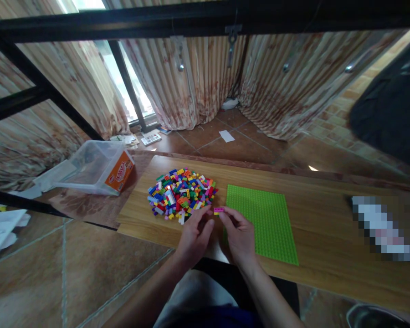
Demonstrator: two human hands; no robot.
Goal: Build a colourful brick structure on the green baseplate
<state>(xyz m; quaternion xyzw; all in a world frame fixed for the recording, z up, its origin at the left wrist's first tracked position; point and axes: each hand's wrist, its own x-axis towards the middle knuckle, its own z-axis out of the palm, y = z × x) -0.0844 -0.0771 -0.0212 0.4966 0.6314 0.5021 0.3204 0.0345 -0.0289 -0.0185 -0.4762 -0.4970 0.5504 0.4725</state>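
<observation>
A: OK, your R hand (241,234) has the action: thumb and index fingers pinched on a small pink brick (218,210), held up btwn the two hands.

B: Yep, and there's a bit of yellow at its near edge, too small to tell if that's a 2nd brick. What's your L hand (193,237) up to?

A: It's just L of the pink brick, fingers curled, index tip v. close to the brick's L end. Can't tell if they're gripping anything.

B: Big multicolour brick pile (181,193) just on the far side of that hand, spread over the L part of your worktop (328,223).

A: And the green baseplate (268,218) lies flat on the R of the pile, studs up; your R hand covers its near L corner in this view.

B: Far R of you, a pixelated item (382,228), can't ID it.

A: Past the worktop's L end, a clear plastic bin (85,166) w/ an orange label (120,173). Patterned curtains (191,86) hang along the far side, & a white paper (227,136) lies on the tiled floor (249,136).
</observation>
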